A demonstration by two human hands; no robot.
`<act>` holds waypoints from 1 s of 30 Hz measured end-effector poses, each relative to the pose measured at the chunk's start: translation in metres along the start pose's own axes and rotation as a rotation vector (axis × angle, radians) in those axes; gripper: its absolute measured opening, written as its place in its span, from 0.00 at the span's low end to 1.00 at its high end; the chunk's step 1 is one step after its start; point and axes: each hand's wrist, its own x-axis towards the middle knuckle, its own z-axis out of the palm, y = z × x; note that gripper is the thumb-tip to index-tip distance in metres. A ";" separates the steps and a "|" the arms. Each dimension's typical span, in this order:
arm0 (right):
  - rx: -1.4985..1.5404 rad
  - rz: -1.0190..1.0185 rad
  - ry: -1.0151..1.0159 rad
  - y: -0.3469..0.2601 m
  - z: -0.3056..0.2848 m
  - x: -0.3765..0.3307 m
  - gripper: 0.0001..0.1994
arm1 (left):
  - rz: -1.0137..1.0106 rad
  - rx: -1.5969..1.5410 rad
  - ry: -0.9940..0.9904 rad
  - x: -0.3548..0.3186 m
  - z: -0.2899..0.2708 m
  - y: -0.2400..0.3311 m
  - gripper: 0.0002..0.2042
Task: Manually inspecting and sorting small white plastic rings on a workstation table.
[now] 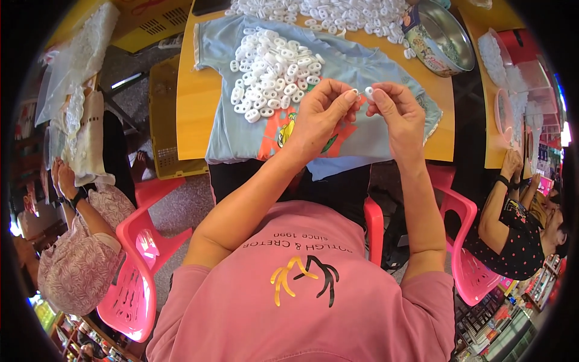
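Both my hands are raised close together over a light blue T-shirt (226, 66) spread on the table. My right hand (398, 111) pinches a small white plastic piece (369, 90) between thumb and fingertips. My left hand (322, 114) is closed in a pinch just beside it. A tiny pale bit shows at its fingertips, too small to name. Left of my hands, a heap of white oval plastic pieces (271, 72), each with two holes, lies on the shirt. A red and yellow print (289, 130) shows beneath my left wrist.
More white pieces (344, 15) are piled along the table's (193, 120) far side. A round metal tin (446, 51) with small greyish contents stands far right. Pink chairs (136, 271) flank me. One person (84, 241) sits left, another (512, 235) right. A yellow crate (166, 114) is left of the table.
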 end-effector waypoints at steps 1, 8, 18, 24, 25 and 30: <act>0.045 -0.014 0.019 0.002 0.001 -0.003 0.10 | 0.008 -0.002 -0.002 0.000 0.000 0.000 0.09; 0.029 0.014 0.107 0.000 0.008 -0.007 0.10 | -0.060 0.074 -0.006 -0.005 0.002 0.006 0.08; -0.067 -0.108 0.133 0.001 0.014 -0.010 0.09 | -0.067 0.091 0.007 -0.004 0.005 0.008 0.09; -0.158 -0.181 0.153 0.003 0.019 -0.011 0.09 | -0.071 0.093 0.017 -0.004 0.006 0.009 0.08; -0.172 -0.217 0.149 0.005 0.019 -0.011 0.09 | -0.079 0.088 0.016 -0.004 0.006 0.009 0.08; -0.303 -0.285 0.150 0.009 0.023 -0.013 0.08 | -0.059 0.025 0.010 -0.002 0.002 0.004 0.07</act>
